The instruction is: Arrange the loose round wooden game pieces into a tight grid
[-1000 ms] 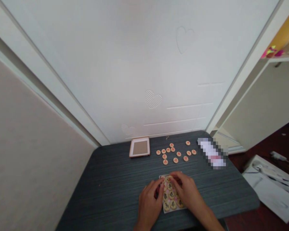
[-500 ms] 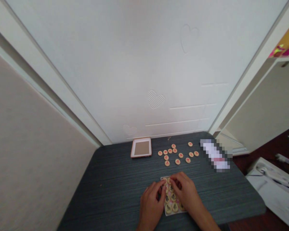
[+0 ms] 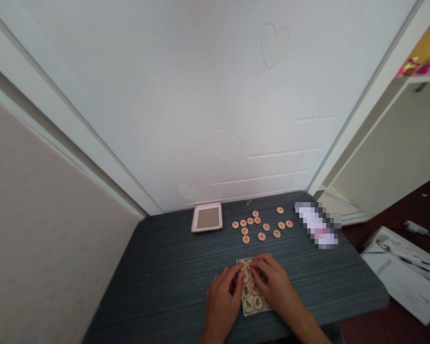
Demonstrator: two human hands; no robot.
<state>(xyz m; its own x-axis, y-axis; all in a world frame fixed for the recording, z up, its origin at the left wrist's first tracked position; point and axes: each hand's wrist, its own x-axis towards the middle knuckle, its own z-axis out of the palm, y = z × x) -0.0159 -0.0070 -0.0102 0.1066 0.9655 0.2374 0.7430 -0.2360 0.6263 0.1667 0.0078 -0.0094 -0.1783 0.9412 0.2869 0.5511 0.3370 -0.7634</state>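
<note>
In front of me a shallow white-rimmed tray [image 3: 248, 314] holds rows of round Chinese chess pieces [image 3: 258, 302] with dark characters, and some with red ones. My left hand [image 3: 222, 297] is closed at the tray's far left corner, thumb and fingertips pinching a chess piece [image 3: 242, 265]. Right beside it, my right hand [image 3: 274, 284] has its thumb and index finger closed on another chess piece [image 3: 250, 263] in the far row. The right hand and wrist hide much of the tray's right side.
Several loose red-character pieces [image 3: 266, 227] lie scattered at the back of the dark table [image 3: 157, 277]. A white-and-tan lid-like tray [image 3: 208, 218] rests at the back left. A blurred-out phone-like object [image 3: 316, 225] is at the back right. A white panel [image 3: 186, 119] borders the far edge.
The whole view has shifted slightly, so everything sits a little higher and to the left. Both hands stay at the tray's far left corner with little visible movement.
</note>
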